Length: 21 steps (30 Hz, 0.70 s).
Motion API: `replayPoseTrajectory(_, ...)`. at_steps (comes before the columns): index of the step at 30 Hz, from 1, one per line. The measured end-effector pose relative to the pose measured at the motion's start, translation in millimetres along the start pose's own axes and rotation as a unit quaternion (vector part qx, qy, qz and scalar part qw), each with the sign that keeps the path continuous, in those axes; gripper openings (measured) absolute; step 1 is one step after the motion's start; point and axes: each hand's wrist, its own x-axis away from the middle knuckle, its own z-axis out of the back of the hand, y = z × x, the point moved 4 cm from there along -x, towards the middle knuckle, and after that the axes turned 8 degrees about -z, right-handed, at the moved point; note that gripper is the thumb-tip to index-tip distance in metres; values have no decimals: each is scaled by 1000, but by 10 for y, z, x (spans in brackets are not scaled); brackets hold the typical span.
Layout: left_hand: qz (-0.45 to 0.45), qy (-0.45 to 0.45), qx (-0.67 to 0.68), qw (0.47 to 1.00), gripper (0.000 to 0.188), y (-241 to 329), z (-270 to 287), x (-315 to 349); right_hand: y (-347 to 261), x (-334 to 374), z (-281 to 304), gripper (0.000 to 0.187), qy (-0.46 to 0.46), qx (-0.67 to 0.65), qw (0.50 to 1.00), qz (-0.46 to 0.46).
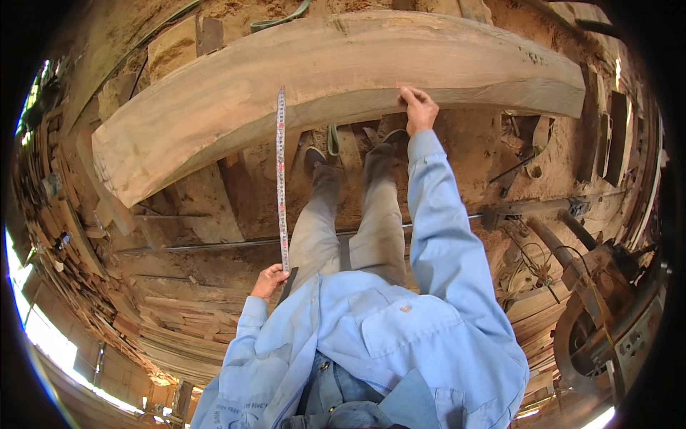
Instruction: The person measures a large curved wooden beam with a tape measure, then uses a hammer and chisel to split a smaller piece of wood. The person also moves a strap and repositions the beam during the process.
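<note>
A large, thick timber slab lies crosswise in front of me, its near side hollowed in a curve. My left hand is closed by my left thigh on the lower end of a tape measure. The white blade, with dark and red marks, runs away from me, and its far tip lies over the slab's near edge. My right hand, arm stretched out, is at the slab's near edge right of the tape. Its fingers are curled together; whatever they may hold is hidden.
My shoes stand just short of the slab on brown, dusty ground. A long metal rail crosses behind my feet. Stacked boards fill the left side. Machinery with a large wheel stands at the right, and a green strap lies beyond the slab.
</note>
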Motion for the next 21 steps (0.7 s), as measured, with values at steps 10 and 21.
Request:
replayPoseTrajectory(10, -9, 13, 25, 1000, 19, -30, -181, 35, -661, -672, -470, 19, -8, 402, 902, 154)
replayPoseTrajectory(21, -26, 58, 79, 995, 21, -336, -532, 35, -989, -1237, -1142, 16, -17, 460, 855, 237)
